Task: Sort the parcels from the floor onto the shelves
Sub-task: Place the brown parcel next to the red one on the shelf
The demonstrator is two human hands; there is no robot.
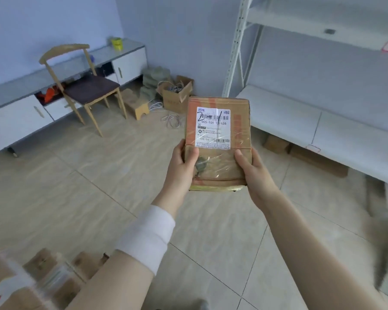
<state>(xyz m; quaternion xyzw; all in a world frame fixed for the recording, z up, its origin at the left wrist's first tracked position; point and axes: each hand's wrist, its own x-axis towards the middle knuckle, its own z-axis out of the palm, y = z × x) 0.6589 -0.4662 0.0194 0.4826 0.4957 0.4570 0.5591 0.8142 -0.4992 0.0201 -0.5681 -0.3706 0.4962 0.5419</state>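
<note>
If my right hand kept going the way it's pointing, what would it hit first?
Apart from the parcel it grips, the right hand aims roughly toward the open box of cables beyond; the way looks free until there, though depth is unclear.

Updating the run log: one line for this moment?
parcel: held up, label facing camera | left hand, right hand: grip lower end | shelves: right

**One label, two numbers**

The white shipping label [213, 128] on the cardboard parcel [220, 159] reads 505-101-16-626 in bold, with 101-16 lower down. A big handwritten 2 and a slash are inked across its barcode. Smaller print is unreadable.
</note>
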